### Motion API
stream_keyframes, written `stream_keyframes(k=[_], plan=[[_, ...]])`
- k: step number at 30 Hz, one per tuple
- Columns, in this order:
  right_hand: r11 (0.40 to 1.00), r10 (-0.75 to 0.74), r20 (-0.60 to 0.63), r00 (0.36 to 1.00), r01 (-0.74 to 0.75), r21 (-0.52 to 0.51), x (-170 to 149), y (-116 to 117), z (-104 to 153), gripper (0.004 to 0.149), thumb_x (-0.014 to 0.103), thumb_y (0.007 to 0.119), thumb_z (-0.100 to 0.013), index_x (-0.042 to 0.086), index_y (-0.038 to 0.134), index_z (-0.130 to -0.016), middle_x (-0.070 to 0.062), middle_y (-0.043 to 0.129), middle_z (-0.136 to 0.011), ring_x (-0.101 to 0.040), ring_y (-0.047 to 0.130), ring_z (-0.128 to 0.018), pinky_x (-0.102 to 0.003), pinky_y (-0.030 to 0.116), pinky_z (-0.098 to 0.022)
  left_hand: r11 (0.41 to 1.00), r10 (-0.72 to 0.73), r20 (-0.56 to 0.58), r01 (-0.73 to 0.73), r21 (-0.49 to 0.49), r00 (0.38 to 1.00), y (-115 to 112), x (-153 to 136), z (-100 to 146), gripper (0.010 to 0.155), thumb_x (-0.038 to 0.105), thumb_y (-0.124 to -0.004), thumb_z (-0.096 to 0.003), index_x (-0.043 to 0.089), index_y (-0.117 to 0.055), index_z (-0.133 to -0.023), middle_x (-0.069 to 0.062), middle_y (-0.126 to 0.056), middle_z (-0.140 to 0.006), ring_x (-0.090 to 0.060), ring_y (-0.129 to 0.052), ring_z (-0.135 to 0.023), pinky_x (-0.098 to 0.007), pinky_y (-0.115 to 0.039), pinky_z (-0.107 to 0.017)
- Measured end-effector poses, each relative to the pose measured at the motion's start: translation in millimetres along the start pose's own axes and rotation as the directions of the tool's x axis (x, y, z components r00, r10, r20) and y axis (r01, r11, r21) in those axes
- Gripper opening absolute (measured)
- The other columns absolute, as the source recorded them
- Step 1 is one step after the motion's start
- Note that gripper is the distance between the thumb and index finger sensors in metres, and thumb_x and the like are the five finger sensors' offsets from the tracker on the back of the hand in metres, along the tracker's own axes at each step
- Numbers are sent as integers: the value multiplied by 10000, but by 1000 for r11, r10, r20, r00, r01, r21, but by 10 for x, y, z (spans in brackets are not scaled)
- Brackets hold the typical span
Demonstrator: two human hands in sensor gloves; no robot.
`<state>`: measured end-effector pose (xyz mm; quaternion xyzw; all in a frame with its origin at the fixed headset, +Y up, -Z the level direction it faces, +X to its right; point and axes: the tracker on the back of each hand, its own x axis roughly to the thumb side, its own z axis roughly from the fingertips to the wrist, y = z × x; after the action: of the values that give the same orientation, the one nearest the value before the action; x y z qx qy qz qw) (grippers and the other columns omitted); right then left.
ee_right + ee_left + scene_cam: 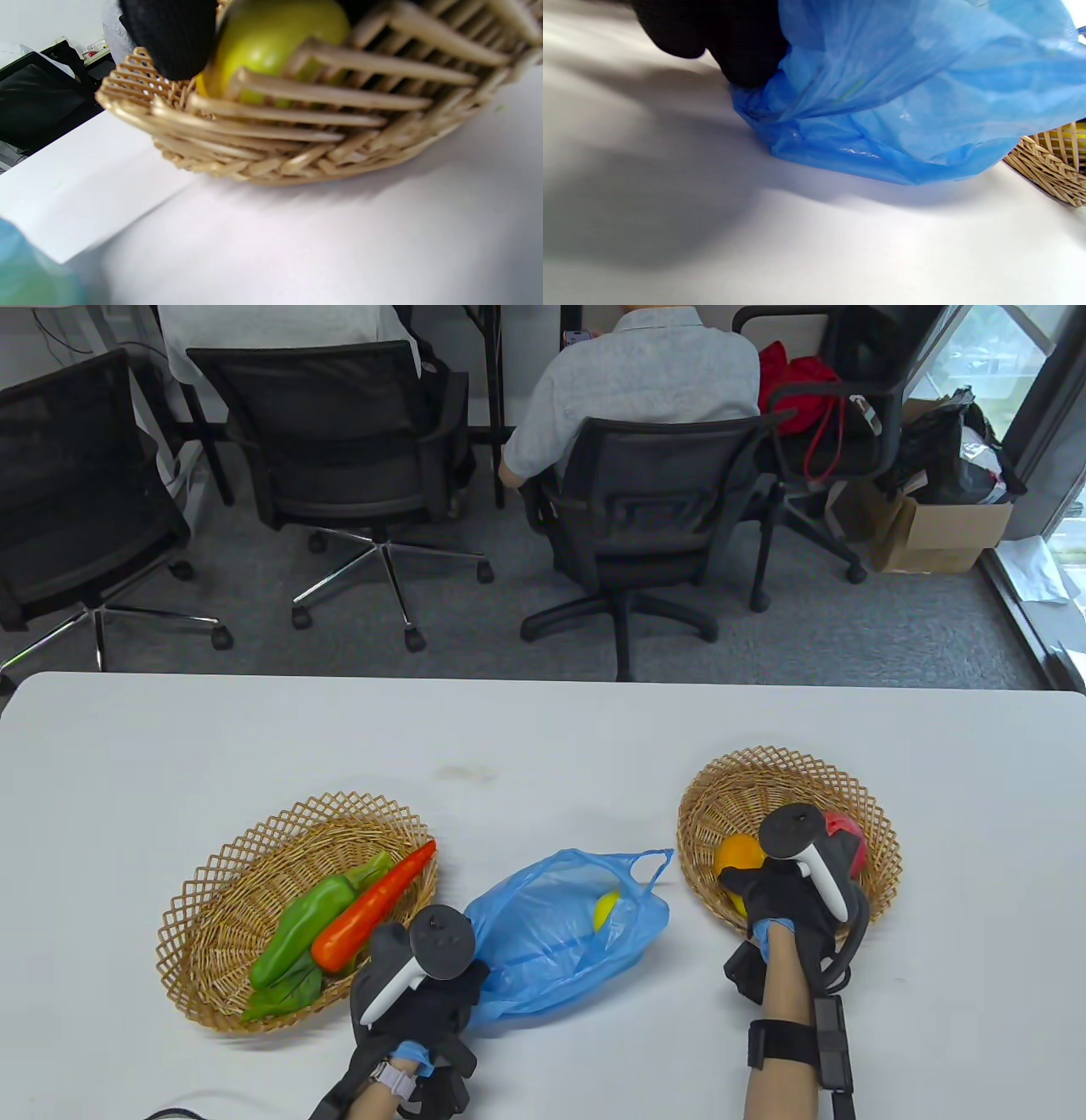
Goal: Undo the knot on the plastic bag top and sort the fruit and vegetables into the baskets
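An untied blue plastic bag (551, 933) (903, 106) lies between two wicker baskets, with a yellow fruit (606, 909) showing through it. My left hand (462, 984) pinches the bag's near left corner; its gloved fingers (742, 51) curl on the plastic. The left basket (212, 882) holds a green pepper (305, 925), a carrot (373, 908) and a leafy green (284, 994). My right hand (768, 891) is inside the right basket (764, 763) (297, 140), fingers (169, 38) around a yellow-green fruit (271, 38). An orange (736, 853) and a red apple (848, 836) lie beside it.
The white table's far edge (543, 678) faces office chairs (645, 517); a person sits in one with their back turned. A cardboard box (942, 530) stands on the floor at the far right. Bare table surface lies beyond both baskets and at the near right.
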<state>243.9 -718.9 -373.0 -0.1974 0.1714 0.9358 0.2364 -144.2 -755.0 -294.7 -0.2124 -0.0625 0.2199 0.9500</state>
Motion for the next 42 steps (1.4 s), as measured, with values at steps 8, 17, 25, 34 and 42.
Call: stream_keyframes(k=[8, 17, 25, 34, 42], plan=[[981, 84, 70, 994, -71, -179, 249, -248, 337, 727, 292, 743, -576, -113, 452, -1104, -414, 640, -1001, -543, 782, -778, -619, 707, -560, 1000, 14, -2, -14, 14, 1000, 12, -5, 2, 683, 272, -616, -611, -37, -346, -1158, -216, -678, -1060, -303, -865, -866, -515, -753, -660], [980, 31, 316, 948, 32, -194, 837, -355, 827, 454, 146, 746, -552, -26, 742, -973, -287, 919, -802, -346, 1023, -557, -403, 923, -385, 1000, 22, 1, -22, 20, 1000, 23, -13, 4, 683, 272, -615, -611, -36, -346, -1158, -216, -680, -1059, -302, -865, -866, -516, -753, -660], [994, -67, 544, 836, 106, -40, 1364, -53, 1213, 408, 99, 713, -551, -2, 780, -941, -284, 926, -789, -332, 1042, -537, -365, 951, -362, 999, 24, 9, -24, 24, 1000, 26, -13, 4, 684, 271, -614, -612, -37, -340, -1158, -218, -675, -1061, -303, -864, -867, -516, -752, -661], [990, -52, 562, 825, -29, 135, 1657, 535, 1202, 438, 69, 695, -549, -56, 730, -968, -324, 875, -838, -383, 1009, -606, -412, 932, -418, 999, 27, 17, -27, 28, 999, 26, -8, 10, 682, 267, -607, -613, -38, -333, -1159, -220, -671, -1063, -303, -863, -868, -516, -752, -661], [976, 207, 378, 903, -215, -21, 1645, 859, 936, 512, 53, 637, -573, -142, 572, -1042, -440, 711, -941, -523, 900, -680, -540, 845, -446, 999, 16, 19, -16, 31, 1000, 14, 2, 19, 634, 187, -574, -609, -38, -339, -1154, -215, -675, -1059, -301, -867, -863, -517, -754, -659]])
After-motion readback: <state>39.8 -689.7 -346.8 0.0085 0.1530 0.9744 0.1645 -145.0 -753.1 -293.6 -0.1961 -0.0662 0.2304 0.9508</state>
